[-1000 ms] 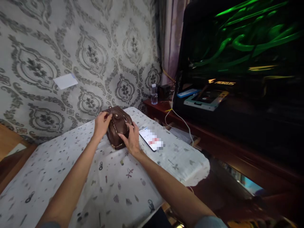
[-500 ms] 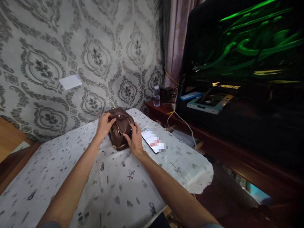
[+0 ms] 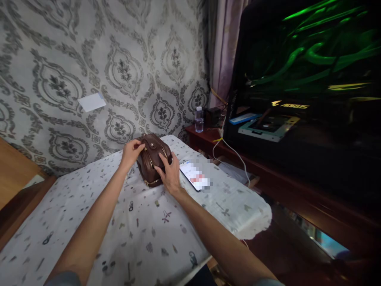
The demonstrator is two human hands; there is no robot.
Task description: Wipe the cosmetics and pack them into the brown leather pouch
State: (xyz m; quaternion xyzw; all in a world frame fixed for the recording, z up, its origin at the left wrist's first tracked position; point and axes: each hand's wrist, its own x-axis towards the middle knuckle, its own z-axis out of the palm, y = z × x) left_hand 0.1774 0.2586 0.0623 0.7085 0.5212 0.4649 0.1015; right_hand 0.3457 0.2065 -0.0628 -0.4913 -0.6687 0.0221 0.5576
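Note:
A brown leather handbag (image 3: 156, 153) with gold zippers and a round metal stud stands on the patterned white cloth (image 3: 131, 242). My left hand (image 3: 131, 154) is at its upper left edge, thumb and forefinger pinched together at the end of a zipper (image 3: 149, 158); the pull itself is too small to make out. Around the bag's right side is my right hand (image 3: 170, 174), with the thumb and one finger pressing on the front and the other fingers along the side. Just right of that hand lies a phone (image 3: 193, 176) with a lit, partly blurred screen.
At the right stands a dark computer case (image 3: 297, 159) with green lighting, on a reddish-brown desk (image 3: 205, 137). A clear bottle (image 3: 199, 120) stands at the desk's far corner. A white cable (image 3: 235, 153) hangs over the desk edge. Patterned wallpaper (image 3: 125, 71) rises behind the bag.
My left fingers have shifted slightly up along the bag's zipper edge. My right forefinger has moved left onto the bag's front. The view has turned a little to the left.

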